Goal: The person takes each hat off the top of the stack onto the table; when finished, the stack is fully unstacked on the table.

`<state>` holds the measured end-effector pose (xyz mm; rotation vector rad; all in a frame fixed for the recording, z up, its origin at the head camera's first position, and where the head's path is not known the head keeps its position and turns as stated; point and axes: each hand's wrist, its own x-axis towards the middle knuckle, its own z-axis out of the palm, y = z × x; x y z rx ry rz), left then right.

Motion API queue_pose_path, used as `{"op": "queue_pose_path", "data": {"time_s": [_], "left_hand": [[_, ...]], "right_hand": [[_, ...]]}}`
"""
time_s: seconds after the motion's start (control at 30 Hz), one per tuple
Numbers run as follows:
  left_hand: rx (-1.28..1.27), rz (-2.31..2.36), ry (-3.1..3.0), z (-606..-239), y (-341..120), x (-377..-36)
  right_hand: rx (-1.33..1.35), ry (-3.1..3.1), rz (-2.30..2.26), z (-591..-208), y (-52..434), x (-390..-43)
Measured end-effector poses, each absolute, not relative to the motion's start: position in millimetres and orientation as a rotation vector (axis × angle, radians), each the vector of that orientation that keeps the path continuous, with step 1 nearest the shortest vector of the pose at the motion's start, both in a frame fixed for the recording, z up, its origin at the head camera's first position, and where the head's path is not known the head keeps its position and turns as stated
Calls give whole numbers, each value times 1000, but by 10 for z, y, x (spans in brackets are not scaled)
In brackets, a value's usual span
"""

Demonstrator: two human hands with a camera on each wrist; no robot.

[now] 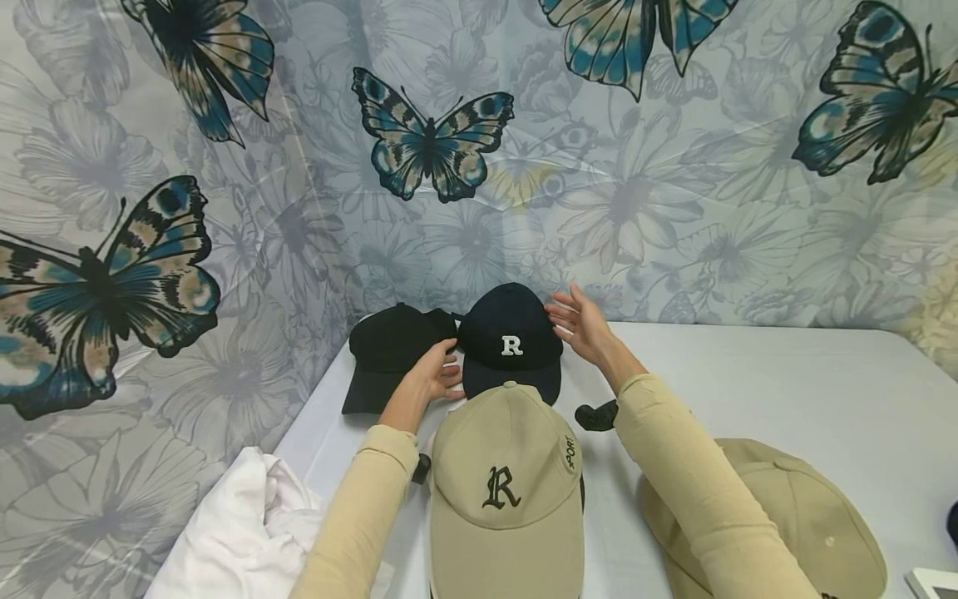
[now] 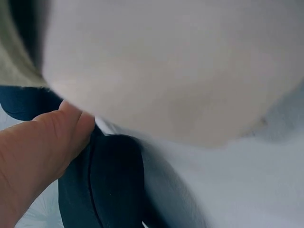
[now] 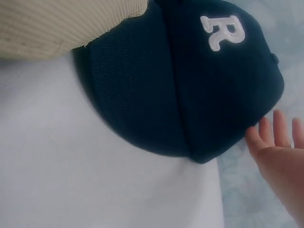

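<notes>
- Centrally, navy cap (image 1: 511, 341) with a white "R" sits on the white table (image 1: 786, 391), near the butterfly-print backdrop (image 1: 479, 150).
- Left hand (image 1: 432, 378): fingers curled at the cap's left edge, thumb on the dark fabric; black cap (image 1: 389, 353) just beside it.
- Right hand (image 1: 582, 324): fingers straight and spread, fingertips at the cap's right side, gripping nothing.
- Tan cap (image 1: 505, 491) lies just in front; another tan cap (image 1: 793, 516) lies under the right sleeve; white cloth (image 1: 239, 524) at left.
</notes>
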<state>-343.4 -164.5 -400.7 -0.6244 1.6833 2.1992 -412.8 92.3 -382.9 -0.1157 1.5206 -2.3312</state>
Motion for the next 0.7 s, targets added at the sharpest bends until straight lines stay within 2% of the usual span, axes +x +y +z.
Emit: {"op": "queue_pose_path", "data": {"time_s": [0.37, 0.7], "left_hand": [[-587, 2185, 1778, -3862, -1696, -3324], [-397, 2057, 1942, -3557, -1731, -3050]], "right_hand": [[27, 1455, -2434, -3783, 937, -4036], [-79, 1468, -2409, -3616, 1134, -3868]]}}
